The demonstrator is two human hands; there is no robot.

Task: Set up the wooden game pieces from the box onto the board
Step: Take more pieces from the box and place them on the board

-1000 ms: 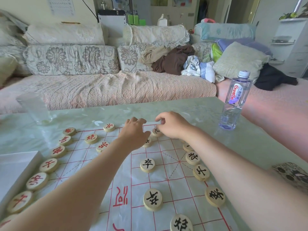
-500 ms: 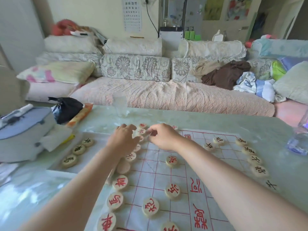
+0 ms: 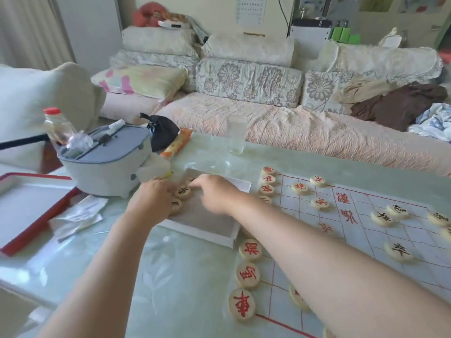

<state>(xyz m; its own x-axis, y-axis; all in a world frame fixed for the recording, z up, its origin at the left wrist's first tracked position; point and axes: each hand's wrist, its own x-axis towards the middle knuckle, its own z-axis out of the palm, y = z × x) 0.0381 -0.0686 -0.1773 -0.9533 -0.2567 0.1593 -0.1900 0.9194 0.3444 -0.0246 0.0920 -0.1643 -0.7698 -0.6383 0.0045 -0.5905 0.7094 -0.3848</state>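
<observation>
While flat, round, black-lettered wooden discs point(image 3: 182, 191) lie in the white box point(image 3: 202, 234), left grip point(image 3: 156, 198) and right grip point(image 3: 216, 193) reach them, whether grasping cannot be told.

Round pale wooden game pieces point(image 3: 242, 305): smooth light wood, faint sheen, red or black inked characters.
White red-lined board sheet point(image 3: 415, 230): thin, smooth, slightly glossy; paper or plastic, cannot tell.
Shallow white box point(image 3: 195, 231): matt card-like walls, dull grey floor.
Pale green tabletop point(image 3: 185, 276): hard, glossy, reflective.
Clear tumbler point(image 3: 236, 135): transparent, glass or plastic.
Pink sofa cover point(image 3: 305, 128): quilted cloth, rough, matt.
Grey-lidded white tub point(image 3: 105, 172): smooth matt plastic.
</observation>
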